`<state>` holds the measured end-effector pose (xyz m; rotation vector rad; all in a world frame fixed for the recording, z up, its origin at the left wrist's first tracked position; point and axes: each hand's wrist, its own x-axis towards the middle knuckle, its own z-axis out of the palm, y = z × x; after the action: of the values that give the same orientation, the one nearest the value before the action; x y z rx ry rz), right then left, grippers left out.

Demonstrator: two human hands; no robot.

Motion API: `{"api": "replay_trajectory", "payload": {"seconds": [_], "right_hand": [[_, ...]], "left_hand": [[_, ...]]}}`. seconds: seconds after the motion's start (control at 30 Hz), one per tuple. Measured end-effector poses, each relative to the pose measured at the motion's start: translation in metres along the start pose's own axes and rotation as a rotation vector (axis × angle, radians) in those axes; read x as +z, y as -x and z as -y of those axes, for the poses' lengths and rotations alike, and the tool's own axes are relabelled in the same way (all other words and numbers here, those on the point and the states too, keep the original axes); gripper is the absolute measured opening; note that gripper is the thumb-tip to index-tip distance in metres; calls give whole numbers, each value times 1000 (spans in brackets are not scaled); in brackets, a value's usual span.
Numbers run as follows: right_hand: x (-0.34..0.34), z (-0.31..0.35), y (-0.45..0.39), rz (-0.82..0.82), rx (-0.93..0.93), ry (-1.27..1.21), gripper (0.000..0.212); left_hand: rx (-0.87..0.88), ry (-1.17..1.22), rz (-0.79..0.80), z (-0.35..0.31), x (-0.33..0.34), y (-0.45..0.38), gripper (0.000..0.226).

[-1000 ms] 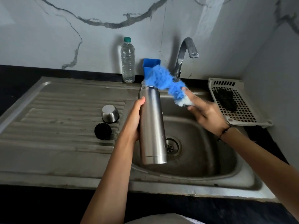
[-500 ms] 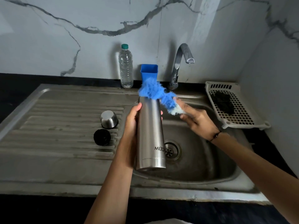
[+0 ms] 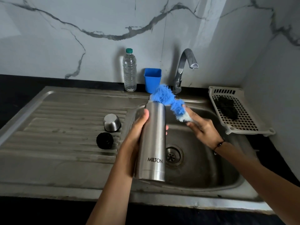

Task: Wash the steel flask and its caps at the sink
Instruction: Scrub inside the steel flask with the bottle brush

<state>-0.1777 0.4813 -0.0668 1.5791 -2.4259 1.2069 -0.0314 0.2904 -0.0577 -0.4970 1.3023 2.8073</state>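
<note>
My left hand (image 3: pixel 137 127) grips the steel flask (image 3: pixel 153 140) upright over the sink basin (image 3: pixel 203 168), thumb on its front, fingers wrapped behind. The flask's mouth is uncapped. My right hand (image 3: pixel 201 127) holds a blue bottle brush (image 3: pixel 167 101) by its white lower end, with the blue bristles at the flask's mouth. The steel cap (image 3: pixel 112 122) stands upside down on the ribbed drainboard (image 3: pixel 65 127). The black inner cap (image 3: pixel 104 140) lies just in front of the steel one.
A tap (image 3: pixel 183 69) rises behind the basin with no water running. A clear water bottle (image 3: pixel 129 70) and a blue cup (image 3: pixel 152 80) stand at the back wall. A white perforated tray (image 3: pixel 238 111) holding a dark scrubber (image 3: pixel 227 108) sits to the right.
The flask has turned in my left hand so its printed label faces me. The brush has stayed at the flask's mouth while my right hand shifted slightly.
</note>
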Motion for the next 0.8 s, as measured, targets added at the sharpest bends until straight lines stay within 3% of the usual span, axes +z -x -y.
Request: {"api": "replay_trajectory", "payload": {"seconds": [0.1,0.23,0.37,0.43,0.57,0.7,0.8], "right_hand": [[-2,5,-1,-43,36,-56,63],[-2,12,-7,-20,-40,-8,63],[-2,0,6,2,17,-57,64],[-5,4,4,-17,61,-112,62],[-4,14,-10,-27,50,-112,60],[3,3,-1,8,76,-124,61],[-5,5,-3,-28,103,-170,60]], "left_hand": [[68,-22,-91,4,2,-3,102],[86,-3,-100,1,6,-6,68],[144,146,-62,-2,5,-4,61],[119,116,-87,-3,1,-2,66],[43,-71,-192,-2,3,-4,108],[38,85,-140,0,12,1,75],[79,164,-73,4,11,-2,66]]}}
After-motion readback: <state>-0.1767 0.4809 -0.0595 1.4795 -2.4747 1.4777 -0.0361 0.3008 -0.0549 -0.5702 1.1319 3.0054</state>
